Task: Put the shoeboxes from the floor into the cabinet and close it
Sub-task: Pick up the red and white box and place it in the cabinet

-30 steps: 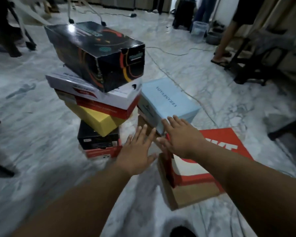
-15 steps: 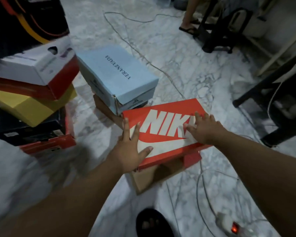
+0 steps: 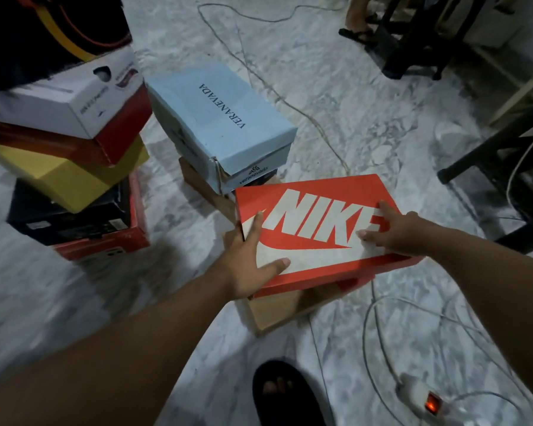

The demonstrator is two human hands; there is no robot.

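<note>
Orange shoebox (image 3: 320,238) sits atop brown box (image 3: 277,312), just right of blue shoebox (image 3: 222,118); left hand (image 3: 250,256) grasps its left edge, right hand (image 3: 394,232) grasps its right side.

The Nike box (image 3: 317,232) lies on a carton (image 3: 277,309). Behind it sits the Veranevada box (image 3: 222,118). Left of it stands a stack (image 3: 65,130).

"NIKE" on the orange box lid (image 3: 317,232) — "VERANEVADA" on the blue box (image 3: 222,118).
</note>
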